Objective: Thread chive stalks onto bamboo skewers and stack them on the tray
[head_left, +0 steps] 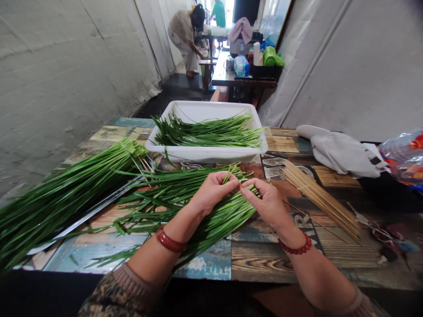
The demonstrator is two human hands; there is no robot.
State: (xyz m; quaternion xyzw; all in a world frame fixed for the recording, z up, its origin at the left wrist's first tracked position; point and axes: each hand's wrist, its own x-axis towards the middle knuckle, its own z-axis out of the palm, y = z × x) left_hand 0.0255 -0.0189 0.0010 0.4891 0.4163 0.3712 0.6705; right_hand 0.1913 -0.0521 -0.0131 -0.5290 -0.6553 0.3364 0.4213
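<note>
Green garlic chives [228, 215] lie in a loose pile on the table in front of me, pale stalk ends toward the upper right. Over those ends my left hand [214, 189] is closed, pinching a few stalks between thumb and fingers. My right hand [264, 200] meets it fingertip to fingertip, also closed in a pinch at the stalk ends; exactly what lies between its fingertips is partly hidden. To the left rests a thick bunch of garlic chives [76, 185] beside a long metal blade [99, 207]. A bundle of thin wooden skewers [322, 200] lies right of my right hand.
Behind the pile stands a white plastic tub [205, 154] holding more chives. On the right are a light grey cloth cap [340, 152], a clear plastic bag [405, 154] and scissors [380, 231]. Farther back, a person [185, 37] bends near another table [228, 75].
</note>
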